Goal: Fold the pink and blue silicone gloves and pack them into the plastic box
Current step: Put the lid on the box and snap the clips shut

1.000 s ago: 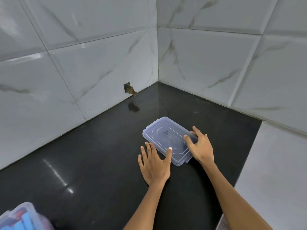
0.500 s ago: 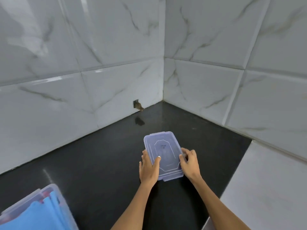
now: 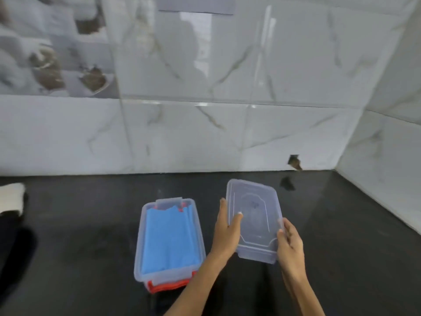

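Observation:
A clear plastic box (image 3: 139, 245) stands open on the black counter, left of centre. Folded blue gloves (image 3: 168, 238) fill it, and a red-pink glove edge (image 3: 168, 286) shows under them at the near end. To the right of the box I hold the clear lid (image 3: 254, 215) above the counter. My left hand (image 3: 225, 233) grips its left edge with the thumb on top. My right hand (image 3: 290, 247) grips its near right corner.
The black counter (image 3: 91, 236) runs to marble-tiled walls at the back and right. A small broken hole (image 3: 295, 162) marks the back wall near the corner. A white and black object (image 3: 11, 198) lies at the far left edge.
The view has swung left, bringing the box with the gloves fully into sight. Both hands have lifted the lid off the counter and carried it toward the box.

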